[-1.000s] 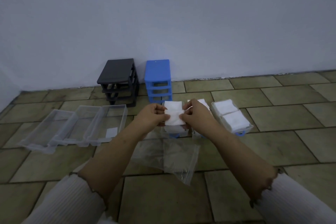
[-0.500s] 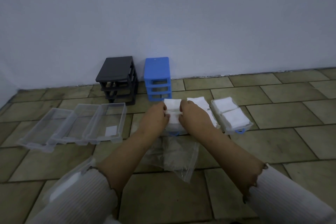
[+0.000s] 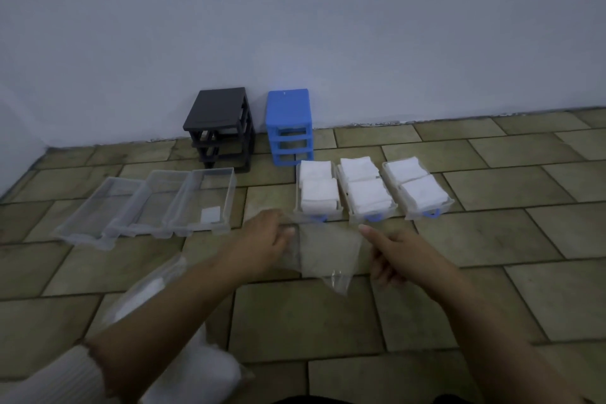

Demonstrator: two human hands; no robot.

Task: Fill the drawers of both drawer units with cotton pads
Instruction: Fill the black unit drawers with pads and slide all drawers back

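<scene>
Both forearms are reaching forward low over the tiled floor (image 3: 328, 315). The left hand (image 3: 265, 239) is gripping the edge of an empty clear plastic bag (image 3: 323, 252), fingers curled. The right hand (image 3: 390, 252) is lying beside it, index finger extended, holding nothing. Cotton pads (image 3: 367, 193) are filling three blue-handled drawers (image 3: 429, 211) just beyond.

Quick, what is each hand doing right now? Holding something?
Left hand: holds the edge of the empty plastic bag.
Right hand: pointing finger out, at the bag's other edge; a grip cannot be told.
</scene>
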